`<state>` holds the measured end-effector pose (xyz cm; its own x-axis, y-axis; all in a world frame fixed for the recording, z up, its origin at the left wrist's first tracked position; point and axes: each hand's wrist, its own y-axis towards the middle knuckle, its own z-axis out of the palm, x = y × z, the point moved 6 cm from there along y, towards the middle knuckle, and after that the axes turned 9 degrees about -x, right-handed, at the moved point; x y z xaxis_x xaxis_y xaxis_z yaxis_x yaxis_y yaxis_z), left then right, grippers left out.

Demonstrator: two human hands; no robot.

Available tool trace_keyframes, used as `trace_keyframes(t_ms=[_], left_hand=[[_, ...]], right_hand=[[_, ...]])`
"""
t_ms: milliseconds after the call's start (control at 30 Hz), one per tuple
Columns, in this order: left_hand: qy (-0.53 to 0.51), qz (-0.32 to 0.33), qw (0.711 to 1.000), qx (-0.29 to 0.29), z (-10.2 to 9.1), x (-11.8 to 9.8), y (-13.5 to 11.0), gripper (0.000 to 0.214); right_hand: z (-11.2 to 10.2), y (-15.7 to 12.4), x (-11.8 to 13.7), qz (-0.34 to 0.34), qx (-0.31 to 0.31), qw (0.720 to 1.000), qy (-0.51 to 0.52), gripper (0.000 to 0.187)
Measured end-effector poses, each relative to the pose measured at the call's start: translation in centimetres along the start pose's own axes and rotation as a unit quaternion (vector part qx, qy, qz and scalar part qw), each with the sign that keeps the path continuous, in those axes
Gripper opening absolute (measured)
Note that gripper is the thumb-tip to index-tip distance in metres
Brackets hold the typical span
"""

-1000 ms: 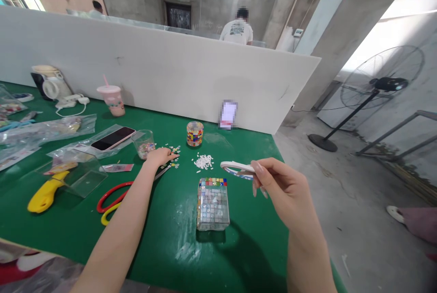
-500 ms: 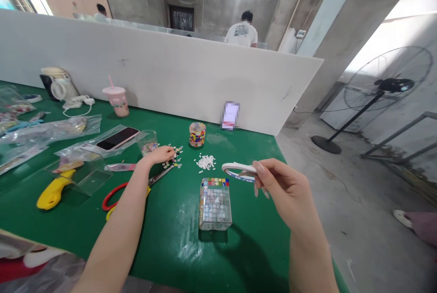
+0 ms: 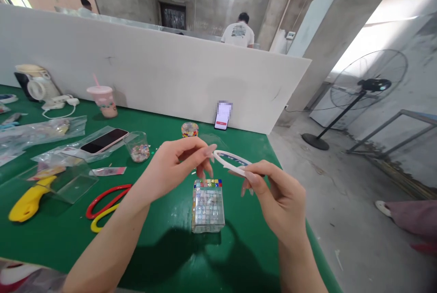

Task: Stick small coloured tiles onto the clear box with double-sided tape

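A narrow white roll of tape [image 3: 228,165], with blue printing inside its ring, hangs tilted above the table between my hands. My right hand [image 3: 282,197] is closed, pinching the roll's right side between thumb and fingers. At the opposite edge, the thumb and forefinger of my left hand [image 3: 172,165] press together on the tape; its other fingers curl below. Under the roll stands a clear box [image 3: 208,211] covered in small pale mosaic tiles, with a multicoloured row along its top. Behind my left hand, a round mosaic-tiled jar [image 3: 190,129] is partly hidden.
Red-and-yellow-handled scissors [image 3: 89,210] lie left of my left forearm, partly covered. Beyond are a yellow-handled tool [image 3: 29,204], a clear cup of beads [image 3: 139,149], a phone [image 3: 105,141] and a pink drink cup [image 3: 103,102]. Another phone [image 3: 222,118] leans on the white partition [image 3: 164,70].
My left hand has moved right from the scattered small tiles to the tape roll and pinches its edge. My right hand has tilted the roll. The view has turned slightly.
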<state>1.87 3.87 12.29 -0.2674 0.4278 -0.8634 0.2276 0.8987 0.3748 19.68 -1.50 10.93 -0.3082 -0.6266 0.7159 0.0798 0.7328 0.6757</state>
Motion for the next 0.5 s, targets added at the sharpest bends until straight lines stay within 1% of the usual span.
trace_keyframes(t_ms=[100,200,333,500], left_hand=[[-0.1,-0.053,0.994,-0.006,0.7,0.7,0.0,0.028],[-0.173,-0.076,0.981,-0.04,0.7,1.5,0.3,0.019],[-0.218,-0.064,0.972,-0.053,1.0,1.7,0.5,0.006],[-0.236,-0.047,0.969,-0.054,1.5,1.0,0.3,0.009]], right_hand=[[0.0,0.0,0.1,-0.013,-0.01,0.999,-0.034,0.016],[-0.1,0.1,0.3,-0.029,-0.019,0.997,-0.062,0.016],[-0.1,0.3,0.6,-0.051,-0.024,0.995,-0.079,0.014],[0.0,0.4,0.5,-0.051,-0.017,0.996,-0.075,0.013]])
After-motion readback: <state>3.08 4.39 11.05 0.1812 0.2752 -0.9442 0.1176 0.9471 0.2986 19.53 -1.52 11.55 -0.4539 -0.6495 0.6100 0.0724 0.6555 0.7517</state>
